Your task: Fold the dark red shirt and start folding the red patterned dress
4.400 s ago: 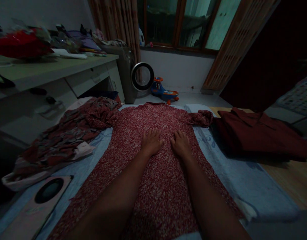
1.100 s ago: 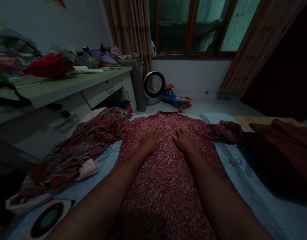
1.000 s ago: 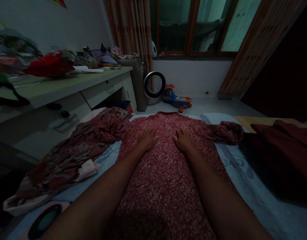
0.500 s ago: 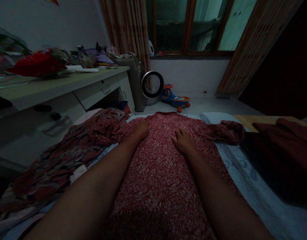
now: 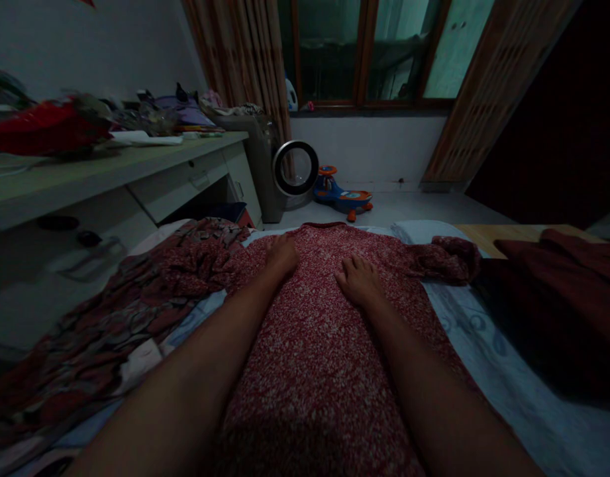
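A red speckled sweater (image 5: pixel 309 344) lies spread face-up, its collar at the far end and both sleeves out to the sides. My left hand (image 5: pixel 283 256) rests on its upper left part near the shoulder, fingers pointing away and partly hidden behind the back of the hand. On the upper right chest lies my right hand (image 5: pixel 360 279), palm down with the fingers slightly spread. Neither hand grips the cloth. Under the sweater is a light blue patterned sheet (image 5: pixel 476 318).
Patterned clothing (image 5: pixel 101 331) is heaped on the left and dark red folded cloth (image 5: pixel 573 285) on the right. A cluttered desk (image 5: pixel 185 156) runs along the left wall. Beyond are a washing machine with its round door (image 5: pixel 295 168) open and a blue-orange ride-on toy (image 5: pixel 342 195).
The view has turned slightly to the right. My left hand's fingers look a little more bent; my right hand stays flat on the sweater.
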### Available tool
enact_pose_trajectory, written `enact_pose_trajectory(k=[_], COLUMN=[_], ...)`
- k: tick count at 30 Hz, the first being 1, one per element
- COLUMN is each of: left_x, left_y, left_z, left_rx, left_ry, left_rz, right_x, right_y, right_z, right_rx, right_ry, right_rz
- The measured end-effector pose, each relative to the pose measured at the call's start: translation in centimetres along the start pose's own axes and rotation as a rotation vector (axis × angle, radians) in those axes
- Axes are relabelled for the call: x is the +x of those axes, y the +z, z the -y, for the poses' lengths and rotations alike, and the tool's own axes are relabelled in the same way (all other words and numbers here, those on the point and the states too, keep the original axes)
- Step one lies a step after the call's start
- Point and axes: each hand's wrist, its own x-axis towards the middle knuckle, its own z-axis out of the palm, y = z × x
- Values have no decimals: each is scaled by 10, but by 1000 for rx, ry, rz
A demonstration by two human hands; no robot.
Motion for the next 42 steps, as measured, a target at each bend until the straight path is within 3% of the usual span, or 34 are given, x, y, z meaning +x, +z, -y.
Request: enact_pose_trajectory(k=[5, 8, 15, 21, 29, 38, 42], left_x=[-32, -50, -69, -68, -61, -58, -55], left_y=[-3, 8, 34, 31, 20, 28, 32], left_z=[-63, -80, -73, -75, -80, -78, -77], left_rx=[-183, -230, -137, -103, -122, -138, -157], left_ry=[117, 165, 187, 180, 123, 142, 130], left_rz=[79, 64, 30, 49, -1, 5, 77], right_x=[0, -1, 2, 8, 11, 14, 17], right_y=[0, 1, 1, 1, -4, -4, -13], right_z=[0, -2, -6, -14, -33, -36, -38], right_rx=[-7, -14, -25, 10, -69, -125, -155], right_ry=[-6, -8, -37, -27, 87, 111, 92], right_rz=[-7, -8, 1, 34, -40, 60, 113])
